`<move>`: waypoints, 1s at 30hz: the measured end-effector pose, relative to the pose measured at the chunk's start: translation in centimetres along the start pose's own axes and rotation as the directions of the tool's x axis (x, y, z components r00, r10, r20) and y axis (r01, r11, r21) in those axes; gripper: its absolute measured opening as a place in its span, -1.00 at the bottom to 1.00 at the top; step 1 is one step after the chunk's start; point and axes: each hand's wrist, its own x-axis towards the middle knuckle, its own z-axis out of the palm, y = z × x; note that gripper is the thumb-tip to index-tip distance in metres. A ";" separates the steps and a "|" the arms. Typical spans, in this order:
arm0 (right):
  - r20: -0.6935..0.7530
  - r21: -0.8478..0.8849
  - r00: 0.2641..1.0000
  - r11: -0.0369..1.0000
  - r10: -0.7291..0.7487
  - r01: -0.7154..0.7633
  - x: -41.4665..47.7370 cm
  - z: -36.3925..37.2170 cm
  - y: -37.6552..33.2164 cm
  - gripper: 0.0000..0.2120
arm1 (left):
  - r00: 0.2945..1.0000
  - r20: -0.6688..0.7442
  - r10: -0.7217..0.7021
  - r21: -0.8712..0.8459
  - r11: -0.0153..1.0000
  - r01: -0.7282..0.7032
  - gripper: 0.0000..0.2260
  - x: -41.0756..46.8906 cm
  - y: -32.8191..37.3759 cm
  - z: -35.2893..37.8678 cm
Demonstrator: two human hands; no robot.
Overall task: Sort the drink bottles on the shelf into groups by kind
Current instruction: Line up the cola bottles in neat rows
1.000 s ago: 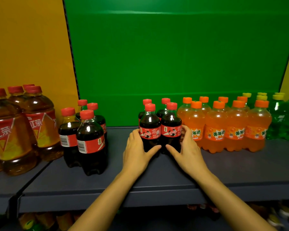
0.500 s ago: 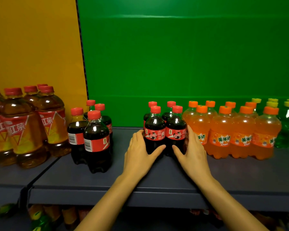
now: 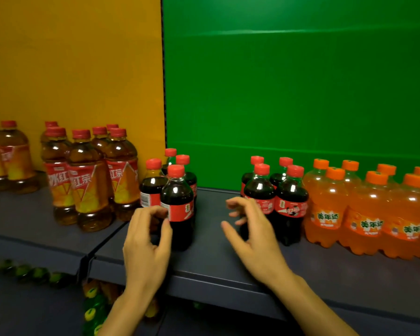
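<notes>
Two clusters of small cola bottles with red caps stand on the dark shelf (image 3: 211, 263). The left cola cluster (image 3: 177, 197) is beside the tea bottles, and the right cola cluster (image 3: 290, 190) touches the orange soda bottles (image 3: 371, 214). My left hand (image 3: 146, 243) is at the front of the left cluster, fingers curled, thumb beside the front bottle, not clearly closed on it. With its fingers spread, my right hand (image 3: 255, 236) hovers in the gap, just in front of the right cluster, and holds nothing.
Large iced tea bottles (image 3: 90, 185) with red caps fill the shelf's left part. A seam (image 3: 85, 260) splits the shelf into two boards. Green bottles (image 3: 92, 309) lie on a lower level. Yellow and green panels back the shelf.
Both hands have let go of the right cola cluster and moved left. My left hand has reached the left cola cluster. The view has swung left.
</notes>
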 end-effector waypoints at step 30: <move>-0.247 0.016 0.812 0.840 0.529 -0.543 4.0 8.3 1.4 -0.19 | 0.713 0.643 -0.280 -0.058 0.910 0.410 -0.27 3.2 -2.8 3.2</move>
